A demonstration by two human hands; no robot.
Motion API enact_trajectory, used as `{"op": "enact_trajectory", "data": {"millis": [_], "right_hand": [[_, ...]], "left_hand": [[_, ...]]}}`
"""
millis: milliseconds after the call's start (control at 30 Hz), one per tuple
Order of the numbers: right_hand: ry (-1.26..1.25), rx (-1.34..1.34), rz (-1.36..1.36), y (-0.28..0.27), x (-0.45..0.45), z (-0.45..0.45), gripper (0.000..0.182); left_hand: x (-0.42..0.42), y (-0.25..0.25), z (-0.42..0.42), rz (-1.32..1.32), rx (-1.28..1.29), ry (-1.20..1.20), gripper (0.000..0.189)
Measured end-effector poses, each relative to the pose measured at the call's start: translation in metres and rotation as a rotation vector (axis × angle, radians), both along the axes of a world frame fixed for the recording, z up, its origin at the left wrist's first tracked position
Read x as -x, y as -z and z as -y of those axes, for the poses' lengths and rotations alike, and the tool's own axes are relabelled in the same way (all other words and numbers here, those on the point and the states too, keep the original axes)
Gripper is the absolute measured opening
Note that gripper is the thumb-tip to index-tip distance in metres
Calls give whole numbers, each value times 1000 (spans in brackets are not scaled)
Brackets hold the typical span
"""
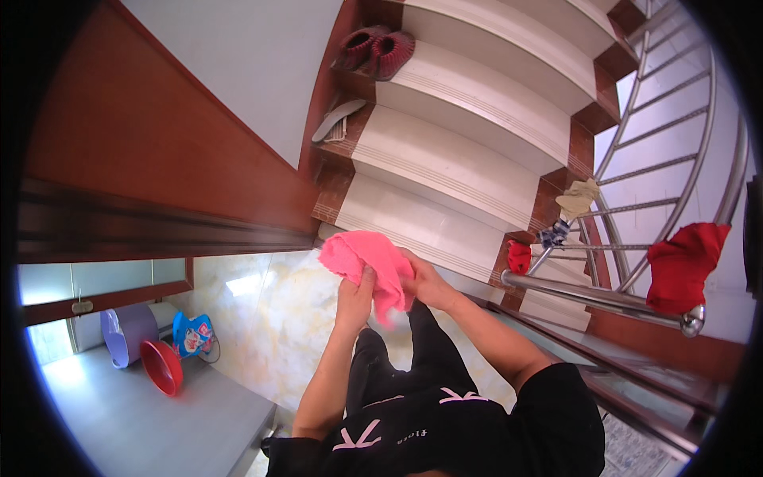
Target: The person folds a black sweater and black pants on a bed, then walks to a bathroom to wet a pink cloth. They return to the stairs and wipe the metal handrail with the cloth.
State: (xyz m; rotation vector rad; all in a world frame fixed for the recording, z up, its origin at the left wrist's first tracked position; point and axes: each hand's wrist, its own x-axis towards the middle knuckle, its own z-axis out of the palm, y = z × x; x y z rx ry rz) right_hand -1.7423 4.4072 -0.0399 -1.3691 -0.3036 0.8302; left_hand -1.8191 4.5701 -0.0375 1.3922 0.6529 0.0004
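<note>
A bright pink cloth (372,250), loosely bunched, is held in front of my body by both hands. My left hand (356,298) grips its near left side, with the thumb lying on top. On the right side, my right hand (430,283) has its fingers closed on the fabric, partly hidden by a fold. One end of the cloth hangs down between my hands. Ahead of the cloth rises a staircase (441,143) with pale treads and dark reddish-brown ends.
Red knitted slippers (390,53) and a grey insole (338,120) sit on the steps. A metal railing (596,301) carries a red cloth (685,268) and several smaller cloths. At left, a grey surface (179,429) holds a purple bucket (128,337), a red basin (161,369) and a blue bag (194,335).
</note>
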Motion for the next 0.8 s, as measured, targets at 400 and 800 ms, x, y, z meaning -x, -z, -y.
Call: {"op": "enact_trajectory", "data": {"millis": [400, 800], "right_hand": [[523, -350, -653, -19, -12, 20, 57], [375, -287, -401, -5, -12, 39, 40]], "left_hand": [[-5, -13, 8, -67, 125, -28, 21], [25, -5, -21, 116, 268, -186, 27]]}}
